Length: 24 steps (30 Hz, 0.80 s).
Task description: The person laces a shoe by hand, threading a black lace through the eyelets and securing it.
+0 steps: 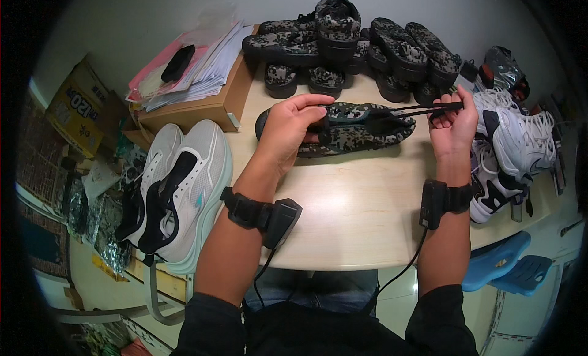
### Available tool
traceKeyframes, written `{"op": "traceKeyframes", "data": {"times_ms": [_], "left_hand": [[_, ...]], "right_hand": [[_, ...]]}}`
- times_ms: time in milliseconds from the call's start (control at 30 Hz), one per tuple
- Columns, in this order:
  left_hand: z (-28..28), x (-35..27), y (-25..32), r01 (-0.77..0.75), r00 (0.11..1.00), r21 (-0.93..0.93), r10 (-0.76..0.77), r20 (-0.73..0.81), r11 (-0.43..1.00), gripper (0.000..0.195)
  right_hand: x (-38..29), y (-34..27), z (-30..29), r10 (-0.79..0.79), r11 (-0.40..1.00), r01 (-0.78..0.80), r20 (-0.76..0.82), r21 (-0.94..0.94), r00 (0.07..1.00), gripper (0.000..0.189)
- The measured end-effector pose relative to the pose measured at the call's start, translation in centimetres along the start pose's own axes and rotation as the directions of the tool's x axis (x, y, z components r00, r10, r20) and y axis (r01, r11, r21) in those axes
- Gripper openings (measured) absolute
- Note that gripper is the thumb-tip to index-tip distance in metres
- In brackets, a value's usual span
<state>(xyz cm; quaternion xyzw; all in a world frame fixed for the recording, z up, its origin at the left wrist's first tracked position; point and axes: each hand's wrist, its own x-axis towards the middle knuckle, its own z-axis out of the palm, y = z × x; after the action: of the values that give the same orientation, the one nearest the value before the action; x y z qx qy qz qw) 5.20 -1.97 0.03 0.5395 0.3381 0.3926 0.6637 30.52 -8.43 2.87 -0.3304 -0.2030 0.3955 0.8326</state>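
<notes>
A camouflage canvas shoe (358,140) with a black sole lies lengthwise before me on the light wooden table, its toe to the left. My left hand (294,122) grips it near the toe and the front eyelets, thumb and index finger at the upper edge. Black shoelaces (413,110) run from the shoe to the right, drawn straight. Their far part is held in my right hand (452,117), fingers curled around them, to the right of the shoe. The shoe's inside is partly hidden by my left hand and the laces.
More camouflage shoes (340,34) are stacked along the wall. Papers (206,71) and a black object (178,63) lie on a cardboard box (197,112) at left. Light running shoes (197,195) stand at the left edge, white sneakers (514,131) at right. A blue chair (500,264) is below right.
</notes>
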Motion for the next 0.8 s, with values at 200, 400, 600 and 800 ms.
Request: {"op": "traceKeyframes", "data": {"times_ms": [200, 400, 600, 800], "left_hand": [[-0.5, 0.6, -0.6, 0.036, 0.997, -0.083, -0.030, 0.064, 0.996, 0.024], [-0.3, 0.2, -0.1, 0.056, 0.995, -0.067, -0.051, 0.080, 0.996, 0.028], [-0.7, 0.3, -0.1, 0.093, 0.995, -0.059, -0.091, 0.040, 0.994, 0.027], [-1.0, 0.7, -0.7, 0.095, 0.995, -0.150, -0.089, 0.045, 0.984, 0.028]], "right_hand": [[0.0, -0.1, 0.3, -0.023, 1.000, 0.022, -0.147, -0.003, 0.989, 0.036], [0.3, 0.1, 0.0, 0.052, 0.998, -0.052, -0.012, -0.022, 0.999, 0.024], [0.8, -0.1, -0.9, -0.011, 0.786, 0.022, 0.022, -0.617, 1.000, 0.020], [1.3, 0.2, -0.9, -0.202, 0.655, 0.093, -0.055, -0.750, 0.978, 0.023]]}}
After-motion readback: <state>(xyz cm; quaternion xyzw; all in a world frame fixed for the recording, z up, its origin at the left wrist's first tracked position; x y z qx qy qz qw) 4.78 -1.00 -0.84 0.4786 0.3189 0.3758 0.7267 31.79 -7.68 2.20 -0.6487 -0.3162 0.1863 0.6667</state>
